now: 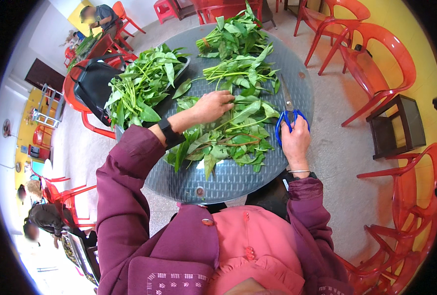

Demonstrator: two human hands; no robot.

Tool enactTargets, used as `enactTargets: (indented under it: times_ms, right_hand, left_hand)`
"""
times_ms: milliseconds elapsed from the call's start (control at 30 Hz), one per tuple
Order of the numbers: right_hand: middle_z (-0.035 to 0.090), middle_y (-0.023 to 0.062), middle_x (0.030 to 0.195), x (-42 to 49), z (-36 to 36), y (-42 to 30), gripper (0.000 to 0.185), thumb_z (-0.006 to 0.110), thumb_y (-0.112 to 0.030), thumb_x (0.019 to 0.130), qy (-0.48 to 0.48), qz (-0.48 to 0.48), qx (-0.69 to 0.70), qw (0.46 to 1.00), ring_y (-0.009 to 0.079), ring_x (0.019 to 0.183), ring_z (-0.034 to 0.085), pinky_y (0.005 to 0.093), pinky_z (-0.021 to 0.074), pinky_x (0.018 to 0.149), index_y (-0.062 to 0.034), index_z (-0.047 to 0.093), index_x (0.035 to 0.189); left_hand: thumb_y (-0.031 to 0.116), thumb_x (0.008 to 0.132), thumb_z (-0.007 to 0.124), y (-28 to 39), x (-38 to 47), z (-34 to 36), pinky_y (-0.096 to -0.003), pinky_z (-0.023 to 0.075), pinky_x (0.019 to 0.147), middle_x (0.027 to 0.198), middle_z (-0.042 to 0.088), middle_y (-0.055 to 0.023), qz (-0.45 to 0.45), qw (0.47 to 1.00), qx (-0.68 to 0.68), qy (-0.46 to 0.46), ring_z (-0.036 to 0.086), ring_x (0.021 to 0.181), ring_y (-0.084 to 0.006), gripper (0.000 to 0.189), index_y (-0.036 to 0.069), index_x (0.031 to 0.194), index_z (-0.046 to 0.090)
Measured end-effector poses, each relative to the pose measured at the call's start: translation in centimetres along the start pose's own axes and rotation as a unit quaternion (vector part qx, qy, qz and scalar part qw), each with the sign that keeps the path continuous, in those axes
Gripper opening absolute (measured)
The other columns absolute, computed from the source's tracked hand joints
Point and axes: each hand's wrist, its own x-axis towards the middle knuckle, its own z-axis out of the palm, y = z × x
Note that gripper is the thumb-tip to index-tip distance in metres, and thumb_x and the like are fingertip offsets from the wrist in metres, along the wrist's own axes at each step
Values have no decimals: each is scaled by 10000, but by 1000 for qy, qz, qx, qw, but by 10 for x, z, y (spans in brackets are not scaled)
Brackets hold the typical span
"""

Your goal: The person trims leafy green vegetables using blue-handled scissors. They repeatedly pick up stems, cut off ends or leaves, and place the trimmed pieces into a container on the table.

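My right hand (296,138) grips the blue-handled scissors (288,105) at the right side of the round glass-topped table (178,188). The blades point away from me and look slightly parted. My left hand (215,105) reaches over a loose spread of leafy greens (233,142), probably water spinach, its fingers touching the leaves. Whether it pinches a stem is hidden. Just beyond lies a small row of aligned stems (237,72). A bundle of greens tied with a band (233,37) rests at the far edge. More greens (141,86) are heaped in a dark tray (181,70) at left.
A black bag (95,88) sits on a red chair (73,92) left of the table. Red plastic chairs (379,62) and a dark wooden stool (395,125) line the right wall. A person (104,18) handles long greens at the far left; another person (45,217) is at lower left.
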Motion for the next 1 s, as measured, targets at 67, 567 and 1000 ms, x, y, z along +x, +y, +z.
enactTargets:
  times_ms: [67, 567, 1000]
  right_hand:
    - [561, 164, 830, 0, 0, 0, 288, 665, -161, 784, 0, -2, -3, 1000, 363, 773, 568, 463, 462, 652, 15, 514, 955]
    - [563, 160, 831, 0, -3, -4, 310, 680, -163, 776, -7, 13, 1, 1000, 360, 782, 571, 459, 469, 659, 14, 525, 980]
    - [554, 164, 815, 1, 1, 0, 294, 676, -157, 779, 13, -5, 5, 1000, 365, 774, 564, 458, 463, 657, 18, 515, 953]
  left_hand:
    - [289, 926, 490, 6, -10, -8, -414, 457, 886, 1198, 566, -144, -8, 999, -20, -44, 564, 1050, -346, 320, 55, 1075, 649]
    - [171, 776, 604, -23, 47, -19, -441, 506, 728, 859, 663, -174, -189, 965, 58, 171, 637, 832, -351, 161, 83, 874, 696]
    - [139, 715, 597, -51, 80, -5, -430, 519, 724, 813, 668, -158, -209, 958, 144, 134, 647, 800, -342, 142, 98, 796, 706]
